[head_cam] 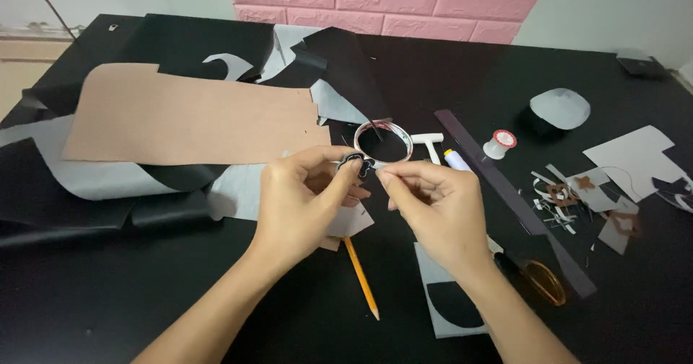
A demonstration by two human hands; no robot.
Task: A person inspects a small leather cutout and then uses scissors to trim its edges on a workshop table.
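Black table (108,306), cluttered with paper sheets.
Left hand (299,205) and right hand (437,205) pinch one small black cutout (356,163); one pencil (360,277) below.

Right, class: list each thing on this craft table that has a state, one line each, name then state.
Left hand: fingers pinching a small black cutout.
Right hand: fingers pinched at the cutout's edge.
Tape roll: flat, behind the hands.
Pencil: lying flat, tip toward the camera.
Scissors: lying flat, blades hidden.
Thread spool: upright.
Tan sheet: flat, cut edges.
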